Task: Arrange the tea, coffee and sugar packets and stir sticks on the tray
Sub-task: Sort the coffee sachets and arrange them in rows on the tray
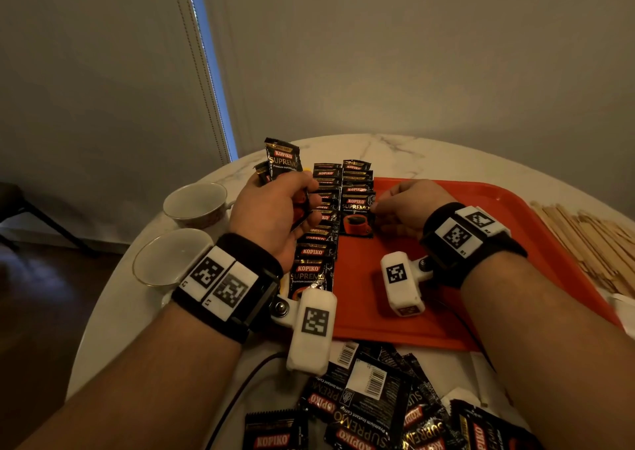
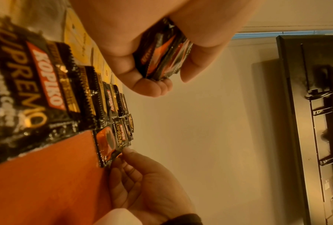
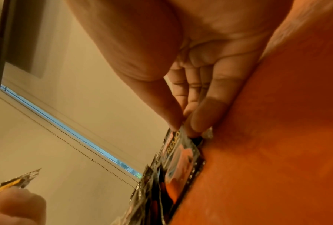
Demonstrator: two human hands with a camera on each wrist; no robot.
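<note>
A: what's nearest? 
B: loose Kopiko sachets [image 1: 371, 412] at the table's near edge.

A: and on the red tray [image 1: 446, 312]? 
B: two overlapping sachet rows [image 1: 314, 250] along its left edge. The right hand [image 1: 405, 209] pinches the second row's front sachet [image 1: 356, 217], and the left hand [image 1: 271, 212] is clamped on a sachet bunch [image 1: 283, 161]. Two cups [image 1: 196, 204] sit at the table's left edge.

The right half of the flat orange plastic tray [image 1: 481, 278] lies bare, open to a reaching hand. Its left part is filled by two overlapping rows of black Kopiko coffee sachets [image 1: 319, 240]. Two white ceramic cups [image 1: 196, 202] crowd the marble tabletop [image 1: 395, 150] on the left, pale wooden stir sticks [image 1: 584, 240] line the right edge, and a loose heap of black sachets [image 1: 371, 401] blocks the near side.
</note>
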